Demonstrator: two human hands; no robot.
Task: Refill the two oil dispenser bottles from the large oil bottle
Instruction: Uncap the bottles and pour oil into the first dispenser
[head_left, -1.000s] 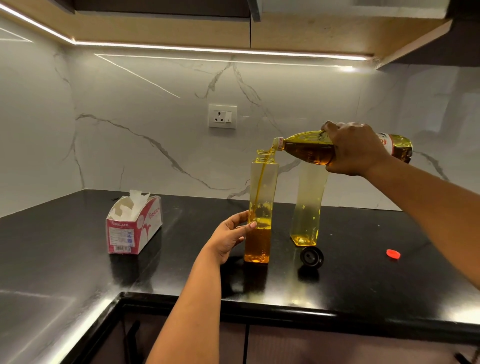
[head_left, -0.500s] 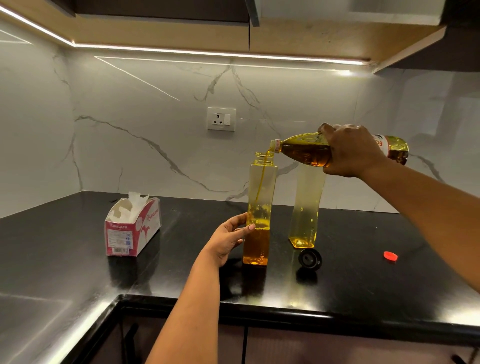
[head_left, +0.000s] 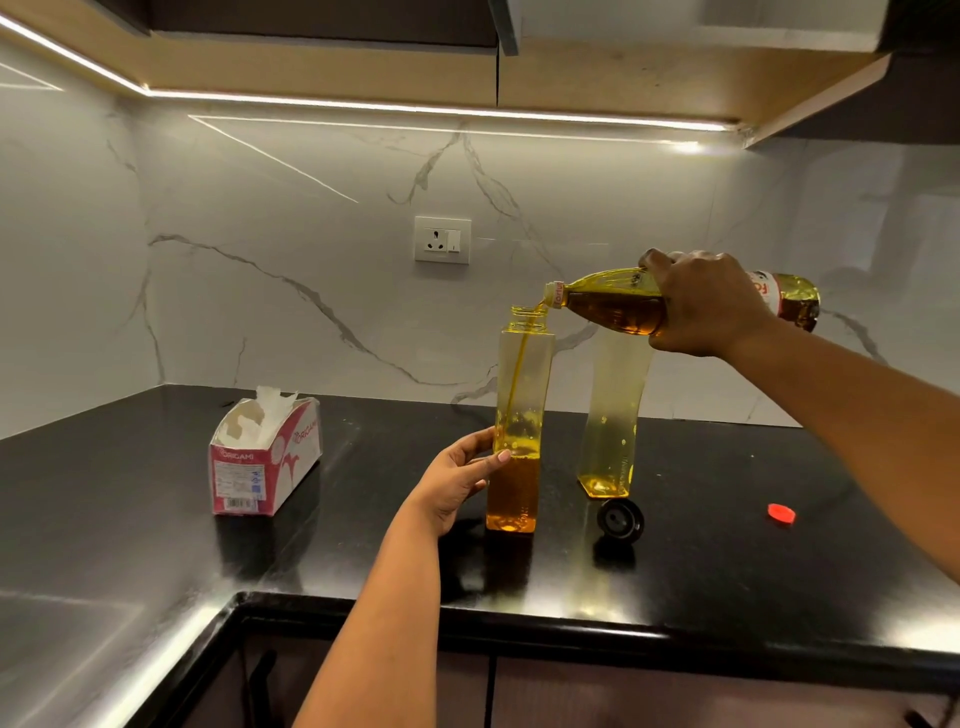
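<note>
My right hand (head_left: 706, 304) wraps around the middle of the large clear plastic oil bottle (head_left: 613, 306), held nearly level with its mouth tipped just over the open neck of the nearer tall square clear dispenser bottle (head_left: 517, 415); my fingers cover the bottle's midsection, so most of its label is hidden and only a red-and-white strip shows toward its base at the right. A thin amber stream of oil (head_left: 519, 364) runs down inside the dispenser, whose lower part holds darker oil; the exact fill line is hard to read through the froth. My left hand (head_left: 457, 475) steadies this dispenser from the left, thumb and fingers lightly curved against its side at about the oil level, its far fingers hidden behind the bottle. The second tall square clear dispenser bottle (head_left: 610, 421) stands just to the right and a little farther back, its neck concealed behind the large bottle and my right hand, with only a shallow layer of oil at its bottom. A round black dispenser cap (head_left: 620, 519) lies on the black stone countertop (head_left: 156, 519) just in front of it, and a small red bottle cap (head_left: 781, 513) lies well to the right. A red-and-white cardboard tissue box (head_left: 262, 462) sits apart at the left.
</note>
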